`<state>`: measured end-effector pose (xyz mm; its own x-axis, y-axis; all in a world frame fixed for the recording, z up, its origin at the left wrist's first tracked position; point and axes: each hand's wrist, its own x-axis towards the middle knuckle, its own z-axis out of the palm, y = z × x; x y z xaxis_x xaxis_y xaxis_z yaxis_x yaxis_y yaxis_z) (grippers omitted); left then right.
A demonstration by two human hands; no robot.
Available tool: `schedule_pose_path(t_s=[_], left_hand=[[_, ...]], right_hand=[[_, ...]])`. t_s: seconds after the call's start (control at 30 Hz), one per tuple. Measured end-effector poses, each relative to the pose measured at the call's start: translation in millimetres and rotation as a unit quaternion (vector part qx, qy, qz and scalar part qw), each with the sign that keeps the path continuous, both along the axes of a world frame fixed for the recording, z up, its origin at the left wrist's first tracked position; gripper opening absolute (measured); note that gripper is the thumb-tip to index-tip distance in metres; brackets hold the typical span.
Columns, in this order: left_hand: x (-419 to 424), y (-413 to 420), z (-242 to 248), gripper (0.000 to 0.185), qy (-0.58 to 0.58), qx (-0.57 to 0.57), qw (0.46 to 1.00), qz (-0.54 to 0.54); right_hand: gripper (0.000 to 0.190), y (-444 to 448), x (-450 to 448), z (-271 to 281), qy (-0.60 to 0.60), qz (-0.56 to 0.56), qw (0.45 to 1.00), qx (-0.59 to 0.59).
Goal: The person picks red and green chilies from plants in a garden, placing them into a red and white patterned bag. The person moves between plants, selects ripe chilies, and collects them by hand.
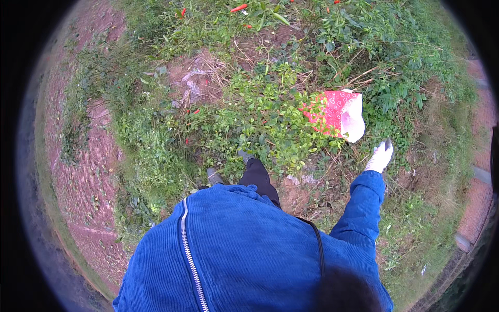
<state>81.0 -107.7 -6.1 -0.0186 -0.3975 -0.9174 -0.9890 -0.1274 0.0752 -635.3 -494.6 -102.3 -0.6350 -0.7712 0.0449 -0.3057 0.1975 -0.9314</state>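
My right hand (380, 156), in a white glove with grey fingertips, is stretched out to the right above the weeds. Its fingers are slightly apart, and nothing shows in them. Just beyond it, without contact, a red bag (334, 111) with white heart outlines lies tilted among the plants. The bag's pale mouth (353, 119) faces right; leaves cover its left part, and its contents cannot be made out. My left hand is out of view. Before me grow low chilli plants (269, 105), with a red chilli (239, 7) and a green chilli (281, 18) at the far side.
My shoes (245, 155) stand among weeds. Bare soil with torn plastic film (193, 84) shows ahead on the left. Dry stalks (360, 80) stick out behind the bag. A reddish dirt strip (87, 167) runs along the left, and a brick edging (481, 144) along the right.
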Motion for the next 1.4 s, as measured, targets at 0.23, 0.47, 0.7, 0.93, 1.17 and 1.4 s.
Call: schedule_pose_path(t_s=[0.23,0.47,0.7,0.93,1.17,1.4], left_hand=[[22,17,-19,0.045,0.056,0.005,0.991,0.123],[10,-99,-36,0.032,0.138,-0.207,0.969,-0.003],[-69,-216,-139,0.027,0.284,-0.211,0.919,0.173],[-175,-302,-253,0.048,0.332,-0.098,0.838,0.423],[-207,-340,-289,0.026,0.293,-0.120,0.861,0.397],[-167,-368,-196,0.018,0.341,0.088,0.878,0.323]], right_hand=[[0.032,86,100,-32,-0.171,0.002,0.979,0.110],[0.026,163,198,-28,-0.186,0.258,0.892,0.320],[0.025,163,277,-91,-0.131,0.376,0.825,0.400],[0.026,138,298,-129,-0.299,0.349,0.777,0.431],[0.024,158,254,-153,-0.258,0.341,0.800,0.422],[0.031,130,270,-178,-0.264,0.237,0.871,0.340]])
